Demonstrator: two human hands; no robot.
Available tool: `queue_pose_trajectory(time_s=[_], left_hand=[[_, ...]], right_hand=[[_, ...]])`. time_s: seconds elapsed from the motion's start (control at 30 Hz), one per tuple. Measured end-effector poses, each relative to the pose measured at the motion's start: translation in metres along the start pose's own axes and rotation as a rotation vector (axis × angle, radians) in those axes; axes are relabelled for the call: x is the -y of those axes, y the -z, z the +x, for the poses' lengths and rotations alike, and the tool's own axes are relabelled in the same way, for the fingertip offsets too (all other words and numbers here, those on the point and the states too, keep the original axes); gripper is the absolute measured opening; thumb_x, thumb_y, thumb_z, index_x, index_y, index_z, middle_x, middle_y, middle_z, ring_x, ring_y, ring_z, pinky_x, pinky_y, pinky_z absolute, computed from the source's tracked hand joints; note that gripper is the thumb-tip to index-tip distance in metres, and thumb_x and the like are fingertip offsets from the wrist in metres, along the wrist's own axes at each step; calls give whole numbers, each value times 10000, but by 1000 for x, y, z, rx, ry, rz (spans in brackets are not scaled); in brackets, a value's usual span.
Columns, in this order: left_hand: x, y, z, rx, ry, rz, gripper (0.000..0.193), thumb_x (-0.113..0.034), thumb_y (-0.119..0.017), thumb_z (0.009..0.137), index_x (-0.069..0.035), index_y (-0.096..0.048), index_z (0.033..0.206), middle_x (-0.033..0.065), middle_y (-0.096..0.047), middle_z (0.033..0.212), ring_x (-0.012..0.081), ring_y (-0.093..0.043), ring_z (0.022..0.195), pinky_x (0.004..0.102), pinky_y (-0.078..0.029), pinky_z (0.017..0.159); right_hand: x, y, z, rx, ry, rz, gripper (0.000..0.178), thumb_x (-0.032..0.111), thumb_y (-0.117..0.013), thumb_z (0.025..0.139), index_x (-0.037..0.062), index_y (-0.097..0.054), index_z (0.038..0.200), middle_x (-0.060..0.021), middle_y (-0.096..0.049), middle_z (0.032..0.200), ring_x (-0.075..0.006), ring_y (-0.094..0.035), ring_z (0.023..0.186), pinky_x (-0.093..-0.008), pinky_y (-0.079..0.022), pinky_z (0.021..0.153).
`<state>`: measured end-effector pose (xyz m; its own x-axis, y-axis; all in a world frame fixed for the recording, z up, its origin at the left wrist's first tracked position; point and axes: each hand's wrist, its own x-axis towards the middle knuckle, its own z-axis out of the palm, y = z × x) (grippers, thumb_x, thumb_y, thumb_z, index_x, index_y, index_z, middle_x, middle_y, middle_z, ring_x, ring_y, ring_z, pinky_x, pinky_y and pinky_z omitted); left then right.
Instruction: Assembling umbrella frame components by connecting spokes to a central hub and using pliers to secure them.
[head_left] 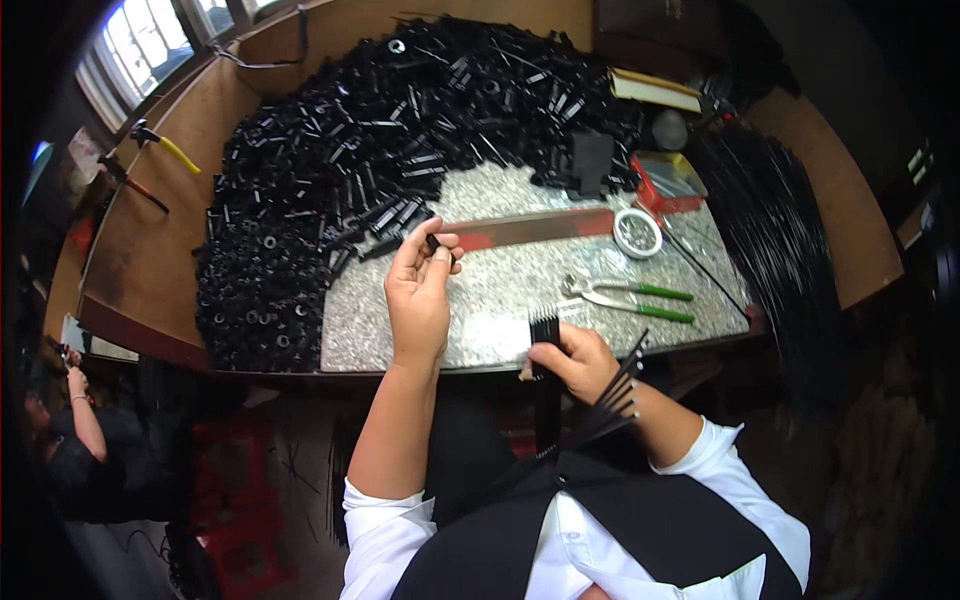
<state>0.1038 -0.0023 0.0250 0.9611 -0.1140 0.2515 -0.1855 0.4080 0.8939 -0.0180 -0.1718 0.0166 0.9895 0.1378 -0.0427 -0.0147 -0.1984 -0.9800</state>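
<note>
My left hand (419, 298) is raised over the near edge of the pile, its fingers and thumb closed on a small black piece (438, 246). Lower and to the right, my right hand (588, 360) grips a flat bundle of thin black rods (545, 331), whose upper ends form a comb-like row. Other black rods with pale tips (618, 392) fan out beside my right wrist. Beyond my hands, pincers with green handles (638, 288) lie on the speckled stone slab (480, 292). A metal strip (530, 231) lies across the slab, just right of my left fingers.
A large heap of black tubes and rings (400, 120) covers the table's left and back. A white round dish (638, 234), a red box (670, 182) and long black rods (775, 200) lie on the right. A yellow-handled hammer (165, 148) rests left. Another person (95, 440) works far left.
</note>
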Motion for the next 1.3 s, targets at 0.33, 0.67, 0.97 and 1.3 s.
queue_pose_trajectory(time_s=[0.33, 0.67, 0.97, 1.3], left_hand=[[14, -36, -29, -37, 90, -17, 303, 6, -467, 918, 23, -492, 1219, 71, -608, 990, 94, -545, 847, 220, -452, 727], [-4, -14, -42, -8, 276, -273, 305, -15, -488, 925, 17, -508, 1227, 137, -624, 1013, 158, -609, 869, 267, -523, 793], [-8, 2, -53, 70, 367, -301, 317, -11, -566, 887, 24, -534, 1200, 137, -644, 981, 181, -634, 884, 265, -530, 768], [2, 5, -52, 136, 438, -404, 331, 3, -569, 877, 27, -531, 1205, 133, -646, 988, 182, -636, 896, 271, -536, 780]], right_hand=[[-1, -5, -5, 32, -83, 207, 180, 187, -570, 929, 8, -580, 903, -37, -648, 783, -93, -613, 728, -240, -496, 675], [-6, -7, -8, 45, -14, 272, 223, 211, -547, 943, -4, -598, 912, -54, -658, 810, -100, -618, 743, -244, -499, 684], [-15, -6, -1, 70, -1, 183, 271, 256, -526, 956, 5, -619, 913, -20, -639, 808, -64, -572, 731, -223, -465, 666], [-17, -8, 4, 56, 56, 163, 261, 253, -535, 948, 7, -615, 913, 16, -602, 747, -38, -520, 689, -218, -448, 612]])
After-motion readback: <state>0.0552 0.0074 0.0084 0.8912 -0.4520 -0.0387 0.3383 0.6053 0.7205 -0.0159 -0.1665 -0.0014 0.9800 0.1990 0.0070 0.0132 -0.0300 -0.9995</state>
